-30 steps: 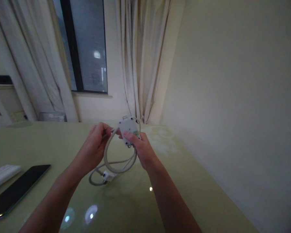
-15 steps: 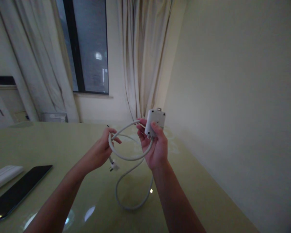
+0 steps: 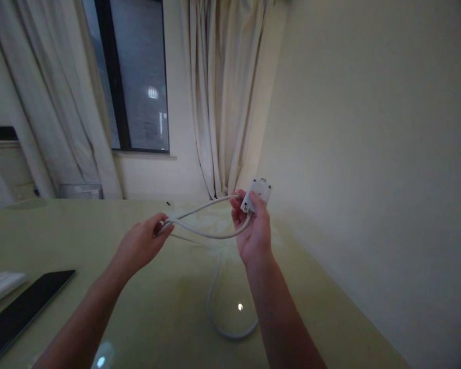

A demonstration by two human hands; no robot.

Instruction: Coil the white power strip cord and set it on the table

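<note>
My right hand (image 3: 255,233) is closed around a small white power strip (image 3: 258,195), its thumb on the face with dark screw spots and its fingers behind. From the strip's lower end a pale power cord (image 3: 211,236) runs left to my left hand (image 3: 144,243). There my left hand pinches the cord's bend between thumb and fingers. A second stretch of cord goes back to the fingers of my right hand. Below, more cord hangs in a loose loop over the glossy table (image 3: 169,312), partly behind my right forearm. The cord's plug is out of sight.
At the left lie a flat black device (image 3: 26,312) and a white object (image 3: 2,287). A tiny dark item (image 3: 168,203) is near the table's far edge. The wall (image 3: 369,154) borders the table on the right; curtains (image 3: 223,102) and a window (image 3: 138,77) stand beyond.
My left hand has moved left and slightly down, drawing the round cord loop into a long narrow one. My right hand with the power strip has shifted slightly right. The plug has gone from view.
</note>
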